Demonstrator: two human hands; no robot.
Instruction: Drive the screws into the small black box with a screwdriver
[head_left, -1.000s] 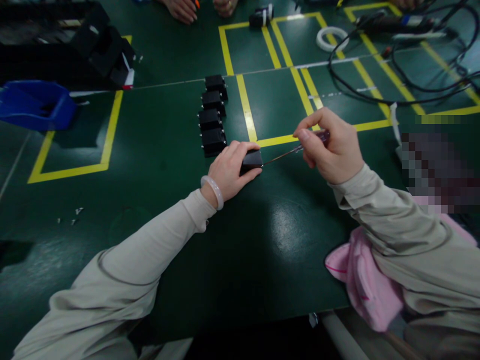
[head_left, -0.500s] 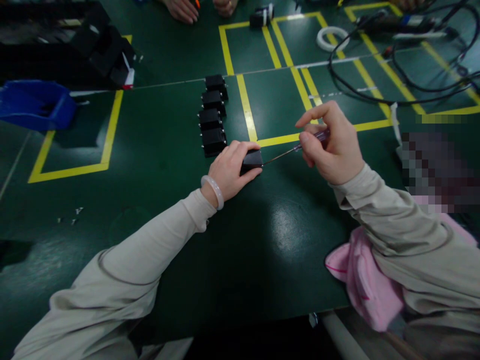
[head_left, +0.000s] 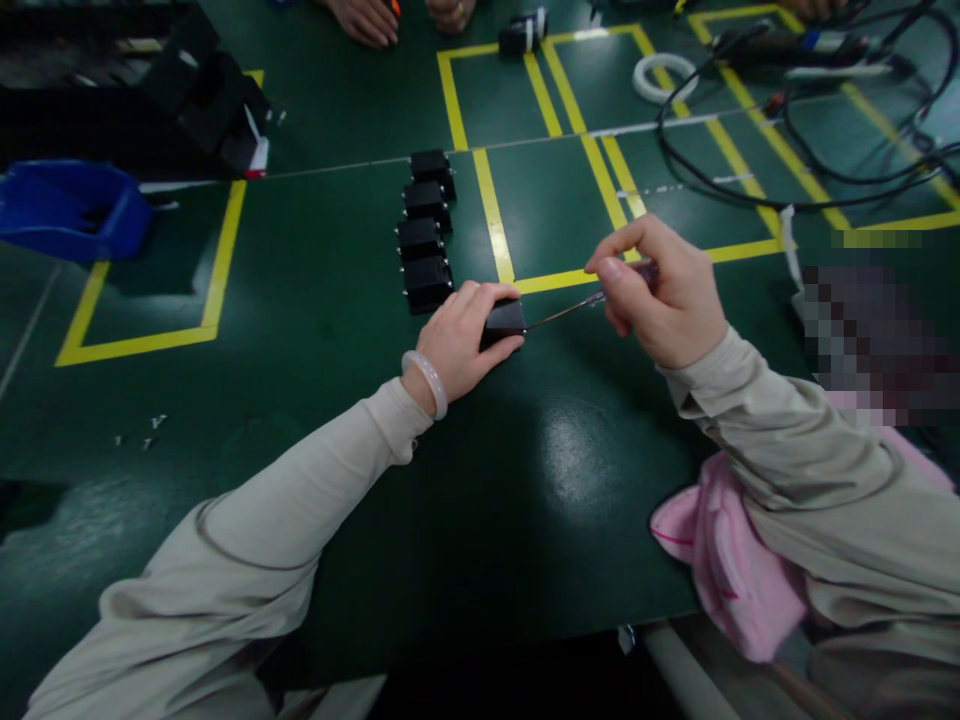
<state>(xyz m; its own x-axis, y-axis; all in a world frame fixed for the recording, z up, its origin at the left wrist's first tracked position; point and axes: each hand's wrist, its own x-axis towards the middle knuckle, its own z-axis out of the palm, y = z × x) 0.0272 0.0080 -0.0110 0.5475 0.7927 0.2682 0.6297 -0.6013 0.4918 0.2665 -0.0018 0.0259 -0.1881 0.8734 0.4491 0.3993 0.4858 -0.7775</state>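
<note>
Two hands: both of the person's hands work at one small black block on the green table [head_left: 315, 300].
Left hand [head_left: 459, 342]: forearm reaches in from the lower left, palm down, wrist ringed by a pale bracelet [head_left: 426, 381]; fingers curl over the top and thumb presses the near side, grasping the black block [head_left: 504, 322].
Black block: rests on the table under the left fingers, only its right end exposed.
Right hand [head_left: 664, 295]: forearm enters from the lower right, wrist raised; thumb and forefinger pinch the handle of a thin screwdriver [head_left: 592, 298], remaining fingers folded.
Screwdriver: shaft slants down and left from the right fingertips; tip meets the block's exposed end, just beside the left thumb.
Row of black blocks [head_left: 423, 232]: four pieces, lined up beyond the left fingertips, near but apart.
Blue bin [head_left: 71, 208]: far left of the left hand; contents cannot be told.
Black tray [head_left: 195, 100]: beyond the bin, holding dark parts, detail unclear.
Pink cloth [head_left: 731, 560]: beneath the right elbow.
</note>
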